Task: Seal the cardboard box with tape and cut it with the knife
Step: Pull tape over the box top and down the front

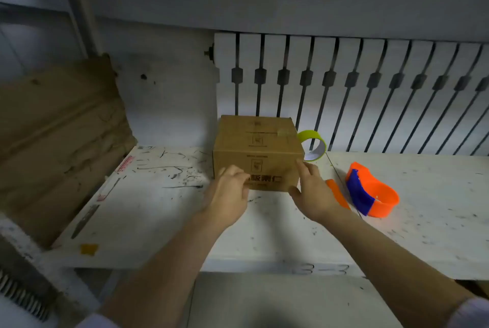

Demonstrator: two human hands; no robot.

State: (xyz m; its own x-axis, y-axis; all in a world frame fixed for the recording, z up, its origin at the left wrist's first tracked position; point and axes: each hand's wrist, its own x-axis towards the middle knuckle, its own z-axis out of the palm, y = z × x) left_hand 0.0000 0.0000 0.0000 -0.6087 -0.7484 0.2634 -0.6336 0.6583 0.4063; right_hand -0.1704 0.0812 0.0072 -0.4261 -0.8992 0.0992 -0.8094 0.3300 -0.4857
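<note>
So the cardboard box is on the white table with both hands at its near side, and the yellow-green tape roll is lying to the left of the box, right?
Not quite. The head view shows the tape roll at the right of the cardboard box, partly behind it. The rest holds: left hand and right hand at its near side, on the white table.
</note>
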